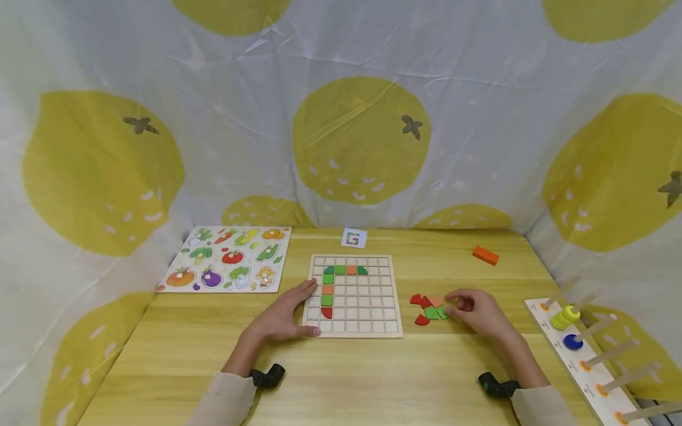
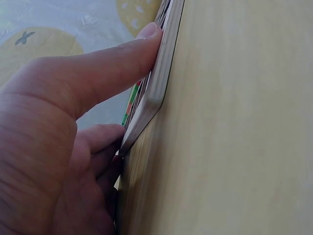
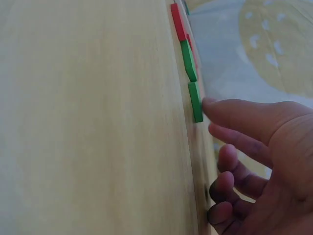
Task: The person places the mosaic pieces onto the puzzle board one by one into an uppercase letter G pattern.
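My left hand point(image 1: 283, 312) rests against a wooden grid board point(image 1: 367, 308), its thumb point(image 2: 142, 46) on the front edge and its fingers along the left side. Green, orange and red tiles lie in the board's cells, forming a row and a column; a red quarter-round tile point(image 1: 327, 312) ends the column. To the board's right is a loose cluster of tiles: red quarter-rounds point(image 1: 422, 320), an orange square point(image 1: 436, 301) and green ones. Over the cluster's right side is my right hand point(image 1: 479, 310). Its thumb touches a green tile point(image 3: 195, 102), with the other fingers loosely bent.
A small card point(image 1: 354, 238) with a coloured G pattern lies behind the board. At the left is a vegetable puzzle point(image 1: 213, 284). An orange block point(image 1: 486, 255) lies at the back right. A pegged stand point(image 1: 578, 370) with yellow and blue rings runs along the right edge.
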Action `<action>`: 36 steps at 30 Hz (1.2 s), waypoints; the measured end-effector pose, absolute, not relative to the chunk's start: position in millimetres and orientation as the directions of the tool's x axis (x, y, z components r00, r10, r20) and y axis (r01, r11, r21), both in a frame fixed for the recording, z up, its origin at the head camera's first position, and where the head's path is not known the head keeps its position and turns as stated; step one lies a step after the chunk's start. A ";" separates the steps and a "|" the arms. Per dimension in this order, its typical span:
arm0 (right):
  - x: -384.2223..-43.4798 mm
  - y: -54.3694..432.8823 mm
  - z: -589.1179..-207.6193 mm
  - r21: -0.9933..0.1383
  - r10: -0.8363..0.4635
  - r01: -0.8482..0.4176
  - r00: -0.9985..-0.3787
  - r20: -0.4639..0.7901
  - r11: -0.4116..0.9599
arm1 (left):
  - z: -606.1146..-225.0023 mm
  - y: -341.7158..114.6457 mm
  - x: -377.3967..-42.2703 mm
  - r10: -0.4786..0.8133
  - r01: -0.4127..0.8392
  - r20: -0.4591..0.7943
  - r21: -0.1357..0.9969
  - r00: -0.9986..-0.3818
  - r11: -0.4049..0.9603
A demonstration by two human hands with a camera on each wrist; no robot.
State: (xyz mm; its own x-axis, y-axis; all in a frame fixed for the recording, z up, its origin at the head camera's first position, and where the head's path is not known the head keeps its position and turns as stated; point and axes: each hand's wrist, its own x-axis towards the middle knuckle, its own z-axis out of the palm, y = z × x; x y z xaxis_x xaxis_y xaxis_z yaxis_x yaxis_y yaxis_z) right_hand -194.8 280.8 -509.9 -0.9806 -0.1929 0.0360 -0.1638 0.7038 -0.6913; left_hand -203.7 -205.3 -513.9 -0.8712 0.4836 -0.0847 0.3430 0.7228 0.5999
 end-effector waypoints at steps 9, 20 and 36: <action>-194.3 290.5 -512.8 -0.707 -0.199 -0.148 -0.980 0.011 0.692 | -515.7 -205.1 -202.3 0.472 0.334 -0.071 0.614 -0.879 0.715; -194.2 303.4 -512.9 -0.766 -0.298 -0.146 -0.952 -0.062 0.626 | -515.4 -205.1 -201.6 0.477 0.341 -0.063 0.619 -0.877 0.708; -197.6 302.5 -506.1 -0.746 -0.248 -0.120 -0.967 -0.063 0.655 | -518.6 -205.3 -202.0 0.475 0.334 -0.078 0.612 -0.877 0.717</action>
